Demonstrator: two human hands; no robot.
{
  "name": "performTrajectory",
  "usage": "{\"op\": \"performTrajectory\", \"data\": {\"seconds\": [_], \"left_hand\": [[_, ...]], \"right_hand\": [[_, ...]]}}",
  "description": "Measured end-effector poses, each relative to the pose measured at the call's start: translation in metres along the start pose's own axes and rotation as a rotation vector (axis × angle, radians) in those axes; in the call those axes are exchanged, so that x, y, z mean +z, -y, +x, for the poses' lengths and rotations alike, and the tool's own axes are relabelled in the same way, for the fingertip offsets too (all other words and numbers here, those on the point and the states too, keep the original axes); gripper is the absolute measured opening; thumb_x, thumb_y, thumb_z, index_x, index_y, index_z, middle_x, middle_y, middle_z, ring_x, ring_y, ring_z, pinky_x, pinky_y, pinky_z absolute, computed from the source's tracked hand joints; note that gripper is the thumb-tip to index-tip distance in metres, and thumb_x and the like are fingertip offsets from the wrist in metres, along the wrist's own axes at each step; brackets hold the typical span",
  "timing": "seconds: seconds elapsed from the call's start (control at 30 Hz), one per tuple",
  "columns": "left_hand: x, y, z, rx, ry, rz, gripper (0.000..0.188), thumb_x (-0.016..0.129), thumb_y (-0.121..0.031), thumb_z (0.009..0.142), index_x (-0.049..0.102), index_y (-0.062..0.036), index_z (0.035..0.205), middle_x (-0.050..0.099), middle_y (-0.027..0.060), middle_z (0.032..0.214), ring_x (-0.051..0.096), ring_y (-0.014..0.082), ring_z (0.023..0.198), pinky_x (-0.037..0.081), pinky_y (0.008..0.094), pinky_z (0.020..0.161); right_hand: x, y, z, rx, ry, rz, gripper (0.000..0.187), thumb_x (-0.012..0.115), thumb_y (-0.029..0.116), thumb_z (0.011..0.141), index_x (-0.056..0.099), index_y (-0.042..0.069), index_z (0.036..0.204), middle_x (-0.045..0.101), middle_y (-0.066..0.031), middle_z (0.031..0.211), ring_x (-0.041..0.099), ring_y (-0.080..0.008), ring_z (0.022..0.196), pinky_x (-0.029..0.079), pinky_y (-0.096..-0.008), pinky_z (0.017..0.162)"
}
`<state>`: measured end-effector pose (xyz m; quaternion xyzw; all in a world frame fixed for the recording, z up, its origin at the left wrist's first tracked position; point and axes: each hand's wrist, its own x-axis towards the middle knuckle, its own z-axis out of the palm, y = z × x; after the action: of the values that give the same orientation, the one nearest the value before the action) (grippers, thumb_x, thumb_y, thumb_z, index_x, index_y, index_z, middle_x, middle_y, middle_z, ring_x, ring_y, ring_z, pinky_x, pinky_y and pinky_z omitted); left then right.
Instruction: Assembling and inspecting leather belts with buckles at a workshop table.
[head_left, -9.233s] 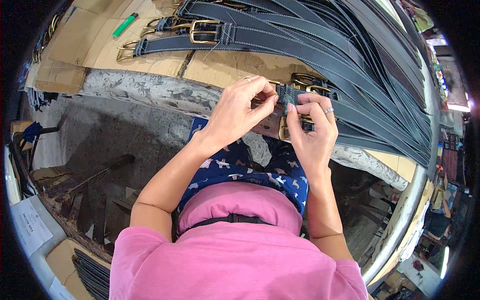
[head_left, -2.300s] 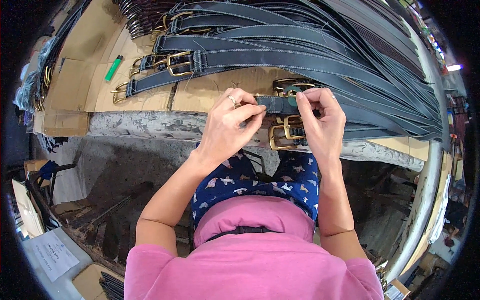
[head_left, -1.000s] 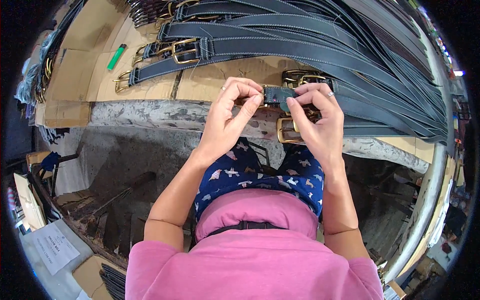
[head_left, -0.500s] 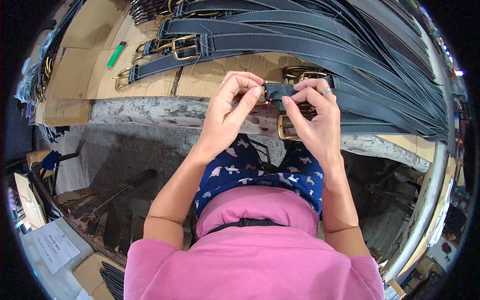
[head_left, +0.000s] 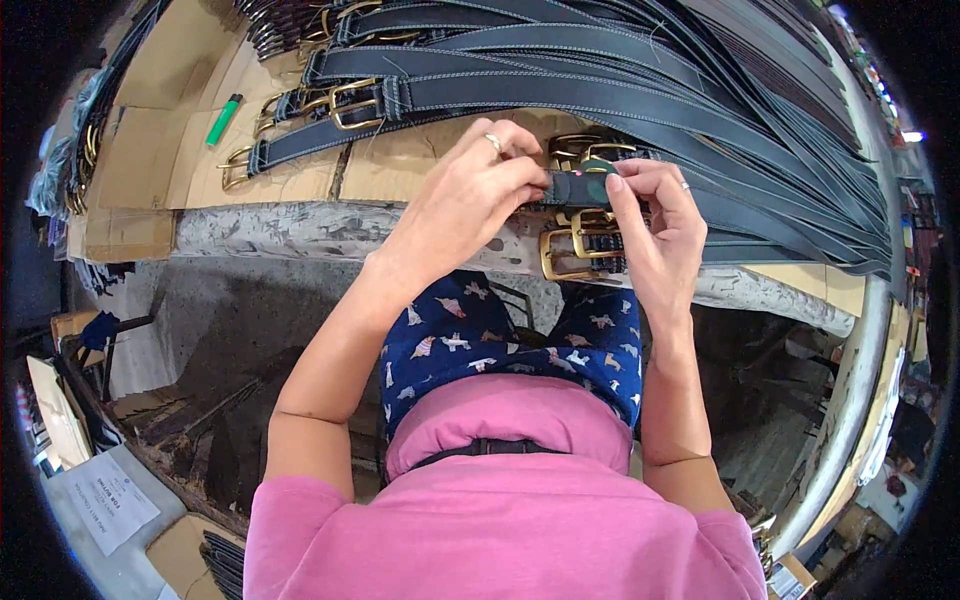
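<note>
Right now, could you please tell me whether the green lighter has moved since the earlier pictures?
No; against the cardboard, the green lighter keeps its place; the whole view has shifted instead.

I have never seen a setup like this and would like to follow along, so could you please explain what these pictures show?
There is no machine here, just a person's bare left hand and right hand. The view comes from the left one of two wide fisheye cameras on that person's head, looking down, so straight edges bend toward the rim. The pink shirt is the wearer's own. On the cardboard lie dark belts and a green lighter. The right hand pinches one belt; a small dark green piece shows there. The left hand is at that belt's end, though its exact grip is hidden.
</note>
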<state>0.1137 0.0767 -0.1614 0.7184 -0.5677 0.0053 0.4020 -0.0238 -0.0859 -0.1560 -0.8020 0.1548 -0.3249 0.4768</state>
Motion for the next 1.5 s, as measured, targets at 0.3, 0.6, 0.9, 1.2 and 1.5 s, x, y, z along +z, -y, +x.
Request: {"op": "performTrajectory", "data": {"seconds": [0.3,0.6,0.9,1.2,1.5], "left_hand": [[0.004,-0.008,-0.012,-0.060,-0.092,-0.035,0.009,0.074,-0.004,0.079,0.070,-0.0024,0.087,0.070,0.0091,0.093,0.066,0.0250,0.088,0.052,0.0348,0.078],[0.004,-0.007,-0.004,-0.045,-0.142,-0.036,0.009,0.075,-0.002,0.079,0.070,-0.0009,0.086,0.071,0.0103,0.089,0.067,0.0248,0.085,0.052,0.0338,0.077],[-0.010,-0.004,-0.006,-0.275,0.216,-0.057,0.050,0.070,-0.011,0.085,0.054,0.0005,0.130,0.054,0.0166,0.132,0.052,0.0325,0.124,0.038,0.0391,0.106],[-0.017,-0.044,0.025,-0.031,0.291,0.287,0.048,0.078,0.008,0.055,0.052,0.0000,0.094,0.050,0.0135,0.100,0.050,0.0361,0.099,0.039,0.0462,0.083],[-0.039,-0.072,0.003,-0.294,0.265,0.134,0.038,0.072,0.006,0.070,0.045,-0.0023,0.095,0.050,0.0145,0.089,0.051,0.0349,0.086,0.041,0.0384,0.080]], "right_hand": [[0.003,0.008,-0.003,-0.122,0.119,-0.236,0.012,0.073,0.008,0.081,0.065,-0.001,0.078,0.064,-0.0153,0.101,0.062,-0.0301,0.094,0.048,-0.0371,0.082],[0.003,0.009,0.002,-0.141,0.121,-0.224,0.015,0.074,0.008,0.079,0.063,0.000,0.075,0.062,-0.0168,0.100,0.059,-0.0319,0.097,0.047,-0.0383,0.084],[-0.011,-0.005,-0.009,0.295,-0.018,0.656,0.016,0.068,0.015,0.094,0.064,0.002,0.085,0.063,-0.0069,0.103,0.061,-0.0112,0.086,0.049,-0.0273,0.072],[-0.094,0.002,-0.027,0.572,-0.045,0.755,0.017,0.067,0.025,0.095,0.071,0.008,0.095,0.050,-0.0139,0.146,0.060,-0.0098,0.107,0.045,-0.0282,0.093],[-0.162,-0.040,-0.007,0.410,-0.558,0.630,0.016,0.070,0.021,0.093,0.070,0.006,0.097,0.068,-0.0024,0.101,0.059,-0.0079,0.092,0.045,-0.0230,0.080]]}}
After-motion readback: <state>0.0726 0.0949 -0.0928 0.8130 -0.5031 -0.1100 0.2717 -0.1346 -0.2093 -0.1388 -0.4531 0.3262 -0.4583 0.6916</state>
